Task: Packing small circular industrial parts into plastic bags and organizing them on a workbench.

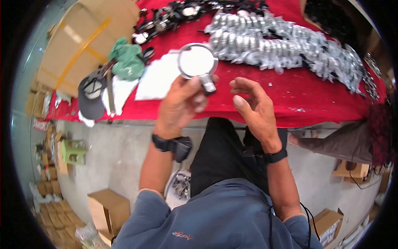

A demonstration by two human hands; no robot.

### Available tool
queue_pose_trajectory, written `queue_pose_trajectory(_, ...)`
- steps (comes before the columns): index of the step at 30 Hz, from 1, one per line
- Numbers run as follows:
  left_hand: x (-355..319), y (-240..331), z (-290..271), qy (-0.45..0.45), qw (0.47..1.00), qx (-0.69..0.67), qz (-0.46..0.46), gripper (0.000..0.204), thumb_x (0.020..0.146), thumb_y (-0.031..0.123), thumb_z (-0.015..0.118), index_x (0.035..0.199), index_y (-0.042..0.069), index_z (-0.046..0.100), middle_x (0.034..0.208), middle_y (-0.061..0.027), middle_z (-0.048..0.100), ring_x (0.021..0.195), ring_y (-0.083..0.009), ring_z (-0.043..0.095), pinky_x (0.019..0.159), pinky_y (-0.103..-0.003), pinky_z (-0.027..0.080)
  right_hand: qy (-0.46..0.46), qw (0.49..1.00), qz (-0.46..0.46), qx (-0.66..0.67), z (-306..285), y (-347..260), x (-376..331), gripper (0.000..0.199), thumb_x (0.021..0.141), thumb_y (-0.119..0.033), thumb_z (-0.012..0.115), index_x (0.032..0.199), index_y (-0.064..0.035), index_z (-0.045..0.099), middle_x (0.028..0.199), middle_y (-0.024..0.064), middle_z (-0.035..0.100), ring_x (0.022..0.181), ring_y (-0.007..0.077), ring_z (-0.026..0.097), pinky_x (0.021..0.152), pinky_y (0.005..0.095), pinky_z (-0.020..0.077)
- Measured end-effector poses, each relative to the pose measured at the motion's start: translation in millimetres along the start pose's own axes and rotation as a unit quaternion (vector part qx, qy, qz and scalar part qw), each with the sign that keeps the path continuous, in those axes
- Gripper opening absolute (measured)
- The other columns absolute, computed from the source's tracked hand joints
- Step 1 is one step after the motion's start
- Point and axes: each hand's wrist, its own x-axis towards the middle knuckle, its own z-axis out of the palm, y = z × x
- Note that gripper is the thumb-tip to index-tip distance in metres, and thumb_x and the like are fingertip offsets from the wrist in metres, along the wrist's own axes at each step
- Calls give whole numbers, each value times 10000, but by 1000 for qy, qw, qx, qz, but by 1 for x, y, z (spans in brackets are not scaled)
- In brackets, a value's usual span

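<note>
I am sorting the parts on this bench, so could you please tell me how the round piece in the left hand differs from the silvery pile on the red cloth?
The round piece is single, held up by the left hand; the silvery pile is many pieces heaped on the red cloth, untouched. The round piece shows a plain white face in a metal ring; the pile looks wrapped and crinkled. Both are silvery and round-shaped.

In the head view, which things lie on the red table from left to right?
Dark cap → green cloth → white sheet → round silver-rimmed disc held in the left hand → heap of silver wrapped pieces.
</note>
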Motion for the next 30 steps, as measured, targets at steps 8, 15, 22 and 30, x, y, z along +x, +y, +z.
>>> queue_pose_trajectory(8, -45, -42, -6, 42, 999, -20, -29, 365, 1029, 274, 736, 1285, 20, 678, 1005, -50, 727, 753, -83, 608, 557, -225, 459, -104, 992, 69, -5, 21, -2, -39, 451, 983, -114, 751, 1386, 40, 619, 1239, 157, 743, 1169, 207, 701, 976, 357, 571)
queue_pose_trajectory(15, -71, -52, -14, 27, 990, -53, -128, 251, 955, 182, 800, 1133, 13, 744, 905, -59, 747, 626, -57, 553, 529, -193, 425, -163, 975, 149, -8, 21, 3, -68, 306, 1022, -220, 720, 1195, 30, 688, 1021, 72, 726, 946, 150, 665, 867, 316, 538)
queue_pose_trajectory(22, -75, -36, 0, -12, 986, 84, -143, 278, 943, 222, 824, 1090, 0, 746, 787, -30, 705, 584, -62, 587, 519, -220, 458, -236, 942, 208, 112, 30, 23, -94, 485, 1081, -416, 649, 1235, 38, 718, 1181, 121, 745, 1100, 223, 688, 994, 378, 531)
queue_pose_trajectory(30, -42, 27, -56, 127, 769, 627, 9, 415, 885, 303, 865, 1200, 45, 786, 1080, -133, 772, 825, -201, 718, 778, -360, 579, -192, 968, 156, -44, 12, 22, -93, 415, 1054, -373, 682, 1113, 27, 777, 1029, 109, 765, 954, 203, 714, 864, 368, 562)
